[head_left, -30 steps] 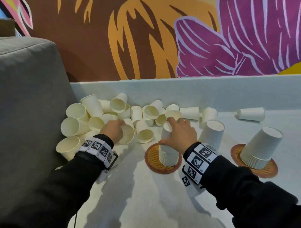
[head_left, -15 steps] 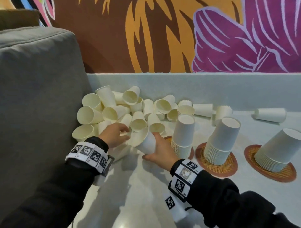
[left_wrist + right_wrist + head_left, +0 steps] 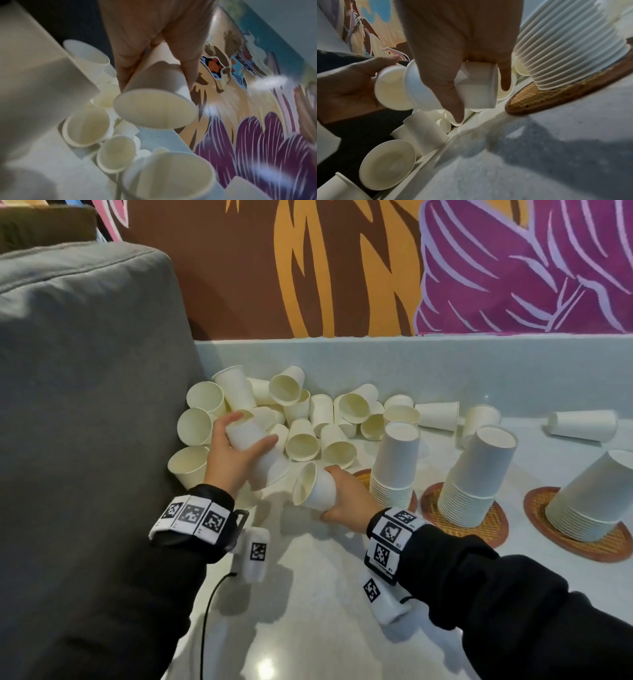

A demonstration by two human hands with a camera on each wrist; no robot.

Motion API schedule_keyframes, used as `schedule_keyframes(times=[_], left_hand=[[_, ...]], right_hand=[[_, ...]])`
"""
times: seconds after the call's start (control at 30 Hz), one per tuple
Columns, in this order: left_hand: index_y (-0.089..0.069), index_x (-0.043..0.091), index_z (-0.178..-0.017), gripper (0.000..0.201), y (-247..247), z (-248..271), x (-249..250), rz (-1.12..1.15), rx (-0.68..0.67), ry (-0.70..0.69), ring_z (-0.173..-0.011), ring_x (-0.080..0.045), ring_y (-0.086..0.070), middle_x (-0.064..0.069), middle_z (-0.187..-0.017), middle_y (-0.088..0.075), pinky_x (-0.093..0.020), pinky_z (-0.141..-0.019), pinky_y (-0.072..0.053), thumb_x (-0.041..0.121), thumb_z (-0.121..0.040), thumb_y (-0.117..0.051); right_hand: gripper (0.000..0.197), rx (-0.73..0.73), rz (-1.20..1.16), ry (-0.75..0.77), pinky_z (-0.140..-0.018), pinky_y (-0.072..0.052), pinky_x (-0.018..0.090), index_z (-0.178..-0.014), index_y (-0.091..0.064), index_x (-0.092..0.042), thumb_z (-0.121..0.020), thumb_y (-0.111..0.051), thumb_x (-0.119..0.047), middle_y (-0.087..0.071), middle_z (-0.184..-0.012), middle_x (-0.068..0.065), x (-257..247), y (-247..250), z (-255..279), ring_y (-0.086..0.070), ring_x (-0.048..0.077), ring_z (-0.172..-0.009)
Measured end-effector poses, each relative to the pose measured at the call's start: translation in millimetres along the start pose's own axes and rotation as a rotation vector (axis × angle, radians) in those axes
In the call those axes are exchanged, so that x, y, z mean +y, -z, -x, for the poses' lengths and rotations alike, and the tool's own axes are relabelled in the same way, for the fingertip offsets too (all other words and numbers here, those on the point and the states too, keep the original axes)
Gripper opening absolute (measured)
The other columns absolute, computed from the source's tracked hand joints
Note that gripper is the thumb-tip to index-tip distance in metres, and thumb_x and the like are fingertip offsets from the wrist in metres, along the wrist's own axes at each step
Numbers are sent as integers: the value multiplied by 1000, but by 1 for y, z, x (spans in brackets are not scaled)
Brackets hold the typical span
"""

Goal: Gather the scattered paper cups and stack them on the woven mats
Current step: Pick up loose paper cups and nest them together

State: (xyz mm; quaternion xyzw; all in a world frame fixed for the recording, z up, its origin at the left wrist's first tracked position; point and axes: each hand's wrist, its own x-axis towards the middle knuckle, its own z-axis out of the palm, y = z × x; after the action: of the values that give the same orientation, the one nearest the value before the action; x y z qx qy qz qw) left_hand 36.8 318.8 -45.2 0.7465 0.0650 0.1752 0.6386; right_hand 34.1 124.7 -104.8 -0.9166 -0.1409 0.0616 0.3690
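Head view, w/ both wrist views. L hand (image 3: 236,455) grips one paper cup (image 3: 255,453) round its wall, thumb on the near side, fingers on the far side; the cup lies tilted, mouth toward the right and near, above the left edge of the loose pile. R hand (image 3: 346,498) grips a second cup (image 3: 313,486) by its base end, fingers curled round the wall, mouth pointing left toward the L hand's cup. In the right wrist view the two cups overlap; whether they touch cannot be told.

Loose cups (image 3: 301,419) lie on their sides in a heap at the far left of the pale worktop (image 3: 325,611), against a grey cushion (image 3: 85,405). A few more lie singly farther right, e.g. one cup on its side (image 3: 582,426) near the far wall.

Three woven mats sit in a row on the right, each bearing an upside-down stack: left stack (image 3: 397,463) just beside the R hand, middle stack (image 3: 476,474) on its mat (image 3: 493,525), right stack (image 3: 596,494) on its mat (image 3: 548,525). The middle and right stacks lean.

Painted wall (image 3: 376,268) behind. Both wrists wear marker bands.
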Motion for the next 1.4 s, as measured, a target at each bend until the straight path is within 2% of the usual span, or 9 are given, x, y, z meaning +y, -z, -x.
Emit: schedule_keyframes(times=[0.17, 0.3, 0.43, 0.57, 0.83, 1.07, 1.13, 1.27, 1.4], left_hand=[[-47, 10, -115, 71, -18, 13, -6, 220, 102, 220, -107, -28, -60, -11, -117, -59, -50, -95, -49, 42, -63, -82], [-38, 16, -115, 54, -28, 22, -12, 153, 40, 265, -107, -24, -58, -9, -120, -53, -46, -89, -53, 35, -78, -73], [-24, 21, -133, 80, -33, 31, -13, 139, -108, 323, -106, -21, -56, -2, -121, -48, -35, -65, -55, 22, -74, -79], [-30, 19, -133, 99, -31, 29, -17, 67, -154, 325, -109, -27, -56, -7, -123, -51, -45, -74, -57, 26, -51, -87], [-45, 22, -135, 81, -2, 16, -11, -1091, -530, -160, -118, -28, -46, -7, -125, -50, -37, -99, -40, 3, -63, -77], [-24, 16, -135, 81, -27, 45, 6, -425, -790, -157, -135, -12, -29, -2, -141, -31, -18, -102, -28, -12, -71, -65], [-34, 18, -131, 66, -20, 44, 10, -367, -714, -156, -127, -8, -38, 3, -135, -41, -18, -95, -34, -2, -77, -68], [-59, 12, -95, 15, 10, 22, 14, -706, -190, -129, -96, -21, -61, 0, -94, -63, -26, -75, -43, 20, -85, -66], [-54, 10, -115, 36, 42, 8, 14, -1447, -280, 261, -110, -29, -57, -10, -116, -60, -37, -88, -47, 31, -86, -61]], right_hand=[[77, 56, -33, 43, -86, -41, 32, -127, -44, -14, -62, -84, -21, -54, -120, 8, -10, 4, -2, -52, 23, -109], [79, 63, -4, 66, -87, -44, 36, -123, -47, -18, -56, -88, -25, -56, -115, 8, -9, 8, 0, -54, 24, -105], [78, 105, -1, 51, -92, -45, 40, -125, -48, -18, -58, -87, -23, -57, -117, 7, -6, 11, 3, -55, 24, -106], [78, 73, 78, 35, -90, -45, 37, -127, -47, -20, -59, -85, -25, -56, -118, 7, -4, 13, 2, -54, 25, -108], [77, 71, 187, 10, -84, -43, 33, -127, -44, -24, -61, -83, -30, -57, -118, 4, -5, 18, -2, -55, 27, -108], [70, -84, 175, 3, -83, -50, 38, -119, -47, -22, -58, -81, -26, -58, -110, 2, -12, 0, 2, -59, 23, -100], [67, -73, 87, -15, -85, -50, 38, -118, -47, -19, -60, -81, -23, -60, -110, 2, -9, 2, 6, -59, 22, -100], [74, -72, 38, -5, -92, -47, 41, -125, -44, -14, -62, -82, -21, -57, -118, 5, -6, 8, 8, -55, 23, -108], [74, -72, 64, 5, -93, -47, 40, -125, -44, -16, -62, -83, -21, -58, -119, 4, -6, 12, 8, -56, 23, -108]])
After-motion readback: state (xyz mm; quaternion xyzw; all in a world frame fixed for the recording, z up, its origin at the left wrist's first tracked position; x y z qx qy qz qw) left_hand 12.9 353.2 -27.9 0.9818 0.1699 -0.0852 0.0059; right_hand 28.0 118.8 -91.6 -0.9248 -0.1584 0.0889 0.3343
